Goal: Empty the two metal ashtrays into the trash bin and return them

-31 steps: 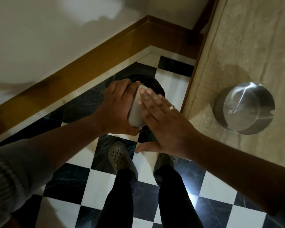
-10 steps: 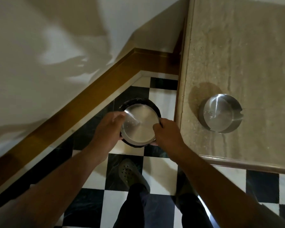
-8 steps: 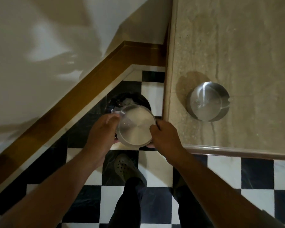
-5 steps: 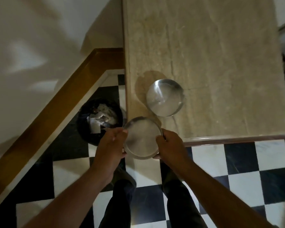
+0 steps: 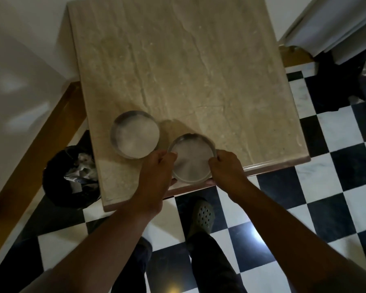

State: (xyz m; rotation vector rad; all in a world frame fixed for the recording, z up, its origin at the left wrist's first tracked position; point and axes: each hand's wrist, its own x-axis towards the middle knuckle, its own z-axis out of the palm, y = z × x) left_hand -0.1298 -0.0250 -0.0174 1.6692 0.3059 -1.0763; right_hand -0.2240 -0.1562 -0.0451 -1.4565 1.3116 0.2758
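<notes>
Beige marble tabletop (image 5: 199, 70) over black-and-white checkered floor (image 5: 336, 166), with white wall (image 5: 19, 60) and wooden baseboard (image 5: 40, 140) left of it, white curtain (image 5: 336, 24) beyond its far right corner.

There is only the one view, from a camera worn on the person's head, looking almost straight down. It takes in the whole stone tabletop (image 5: 190, 66) from above, its near edge crossing the middle of the frame and its far edge at the top. Both forearms run up from the bottom corners, so the left hand (image 5: 156, 172) and right hand (image 5: 226, 168) sit close beneath the lens, near the centre. The wide angle also catches the checkered floor (image 5: 325, 197) to the right and below, a shoe (image 5: 201, 216) directly underneath, the trash bin (image 5: 57, 176) low at left beside the table, and the wall (image 5: 19, 60) at far left.
</notes>
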